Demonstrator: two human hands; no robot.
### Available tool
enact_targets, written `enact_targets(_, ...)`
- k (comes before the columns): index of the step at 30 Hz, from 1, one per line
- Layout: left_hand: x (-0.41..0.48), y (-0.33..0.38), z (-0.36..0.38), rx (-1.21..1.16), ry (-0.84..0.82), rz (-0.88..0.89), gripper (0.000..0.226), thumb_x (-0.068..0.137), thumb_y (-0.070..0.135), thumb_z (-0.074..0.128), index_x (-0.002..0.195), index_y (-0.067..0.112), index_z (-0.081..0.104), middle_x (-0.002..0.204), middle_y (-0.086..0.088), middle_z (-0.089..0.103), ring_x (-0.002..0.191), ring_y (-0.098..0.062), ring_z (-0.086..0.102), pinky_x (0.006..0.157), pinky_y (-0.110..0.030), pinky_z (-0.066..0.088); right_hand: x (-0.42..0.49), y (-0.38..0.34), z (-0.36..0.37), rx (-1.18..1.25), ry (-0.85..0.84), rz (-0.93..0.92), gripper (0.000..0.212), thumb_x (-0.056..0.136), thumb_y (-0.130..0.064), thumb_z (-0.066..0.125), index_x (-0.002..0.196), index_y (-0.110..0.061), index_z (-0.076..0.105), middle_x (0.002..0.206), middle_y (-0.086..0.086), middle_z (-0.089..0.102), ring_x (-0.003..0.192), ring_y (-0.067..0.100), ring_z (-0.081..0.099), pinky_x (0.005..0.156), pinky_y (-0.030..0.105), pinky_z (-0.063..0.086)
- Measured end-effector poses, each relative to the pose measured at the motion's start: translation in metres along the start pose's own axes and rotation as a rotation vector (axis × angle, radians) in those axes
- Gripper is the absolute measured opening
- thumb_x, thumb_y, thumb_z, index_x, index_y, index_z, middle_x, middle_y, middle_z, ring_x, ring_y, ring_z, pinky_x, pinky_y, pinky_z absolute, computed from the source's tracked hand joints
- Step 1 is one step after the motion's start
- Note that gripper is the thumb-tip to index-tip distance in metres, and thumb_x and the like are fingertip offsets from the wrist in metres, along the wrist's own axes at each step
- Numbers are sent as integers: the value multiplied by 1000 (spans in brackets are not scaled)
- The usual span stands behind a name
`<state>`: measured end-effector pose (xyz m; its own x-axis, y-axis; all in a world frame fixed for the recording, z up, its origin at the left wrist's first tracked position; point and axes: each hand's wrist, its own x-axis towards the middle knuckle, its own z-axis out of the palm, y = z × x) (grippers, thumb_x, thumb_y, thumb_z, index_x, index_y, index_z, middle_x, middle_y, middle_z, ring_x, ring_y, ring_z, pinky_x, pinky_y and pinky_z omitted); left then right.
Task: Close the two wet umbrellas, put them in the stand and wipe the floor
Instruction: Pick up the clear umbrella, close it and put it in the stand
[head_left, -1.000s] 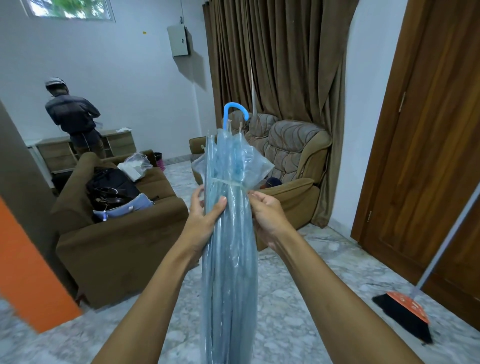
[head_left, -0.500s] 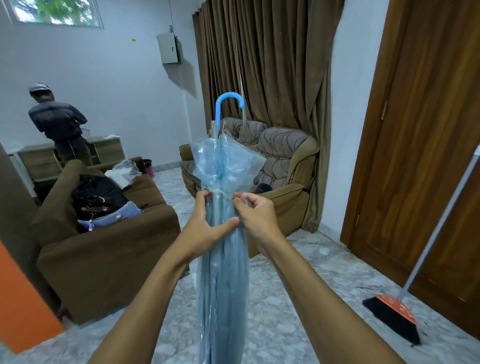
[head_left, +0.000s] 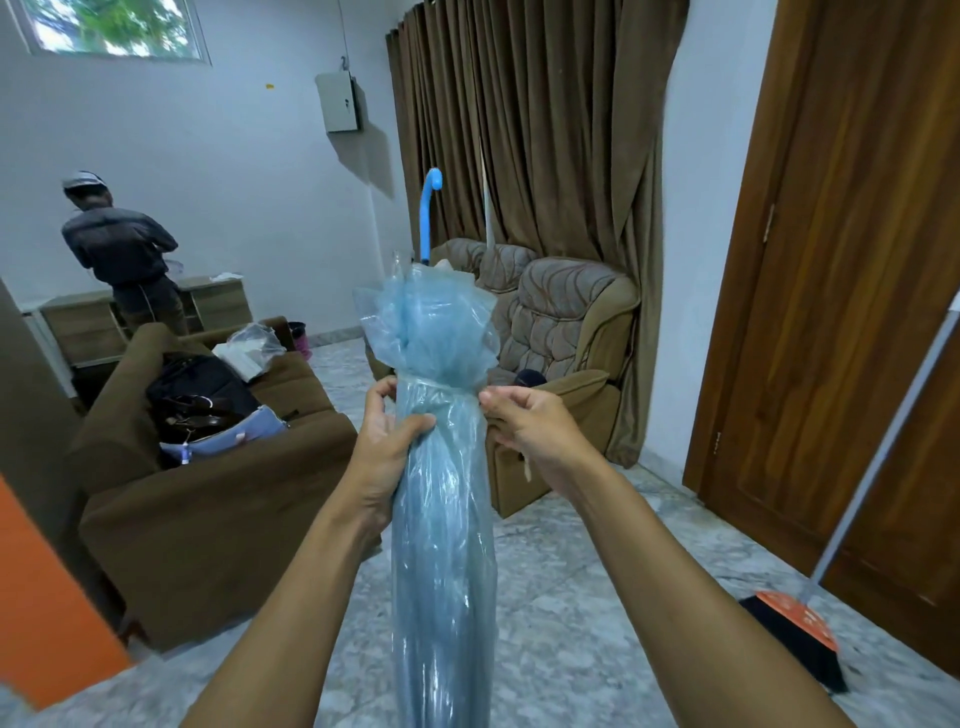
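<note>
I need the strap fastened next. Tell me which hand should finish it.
Right, probably. The right hand pinches at the cinched band on the blue umbrella with its fingertips, while the left hand wraps the folded canopy and steadies it upright.

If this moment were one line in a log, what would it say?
step: fastening closed umbrella | left hand: gripping canopy | right hand: pinching at tie band | stand: not in view | floor: unwiped

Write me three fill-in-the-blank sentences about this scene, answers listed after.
1. Both hands hold a folded, see-through ____ umbrella.
2. Its curved handle points ____.
3. The left hand grips the canopy; the right hand pinches it at its ____ side.

Answers: blue; up; right
</note>
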<state>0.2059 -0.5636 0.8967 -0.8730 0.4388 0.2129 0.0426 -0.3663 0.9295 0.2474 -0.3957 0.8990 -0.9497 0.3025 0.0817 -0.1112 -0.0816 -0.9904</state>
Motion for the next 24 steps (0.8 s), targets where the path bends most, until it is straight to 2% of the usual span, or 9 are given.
enact_targets(3,-2,-3,-5,-106,-42,-38,48,87,-1,57,125,24,40,102,-12,65,75,-23,71,61,-35,60,3,2,1,62,-85,76,29,96,-21,60,119,-3,64,117,13,71,112,27,66,97,45,53)
enact_targets(5,-4,-4,-7,-105,-83,-66,56,83,5,65,129,26,41,103,-12,67,81,-27,71,65,-37,60,1,4,3,164,-126,91,33,97,-18,58,122,3,59,115,17,70,102,27,69,87,40,58)
enact_targets(8,-3,-3,-9,23,-96,-75,45,91,10,63,128,25,43,101,-7,70,83,-24,72,67,-35,59,-5,4,8,249,-110,73,27,99,-15,54,118,5,58,106,18,70,81,21,71,59,27,58)
enact_targets(10,1,-1,-13,219,-29,-53,40,90,29,67,125,32,49,114,-9,66,90,-22,72,75,-36,59,-7,3,8,253,-89,13,19,99,-16,55,108,0,62,99,16,72,78,19,71,57,26,57)
enact_targets(12,3,-2,-18,503,39,-1,53,77,57,72,124,39,56,128,-12,56,100,-22,69,86,-40,58,-8,-1,10,192,-50,-70,13,98,-15,57,102,-4,63,94,12,72,79,19,70,64,25,58)
enact_targets(15,2,-8,-16,500,210,112,42,85,35,73,121,29,52,114,-5,60,92,-9,66,73,-21,57,-9,-5,17,84,-3,-150,13,97,-12,59,103,-2,64,93,10,75,82,16,73,67,25,58)
enact_targets(18,1,-10,-9,527,241,214,32,91,20,68,116,24,49,107,-2,63,80,-1,67,65,-18,56,-10,-3,24,59,65,-192,10,95,-13,61,96,-4,66,92,11,75,83,19,72,73,32,60)
enact_targets(20,0,-9,-8,497,162,202,32,93,15,63,123,21,50,116,-5,65,85,2,67,72,-22,57,-11,-5,25,45,98,-218,9,95,-12,61,93,-6,66,88,8,75,79,15,71,69,28,59)
enact_targets(24,-6,-12,-10,574,-40,147,80,78,39,78,144,34,34,138,8,52,119,-6,57,97,-30,50,-14,-10,26,73,63,-207,8,94,-12,63,91,-7,68,83,5,75,74,12,72,63,24,56)
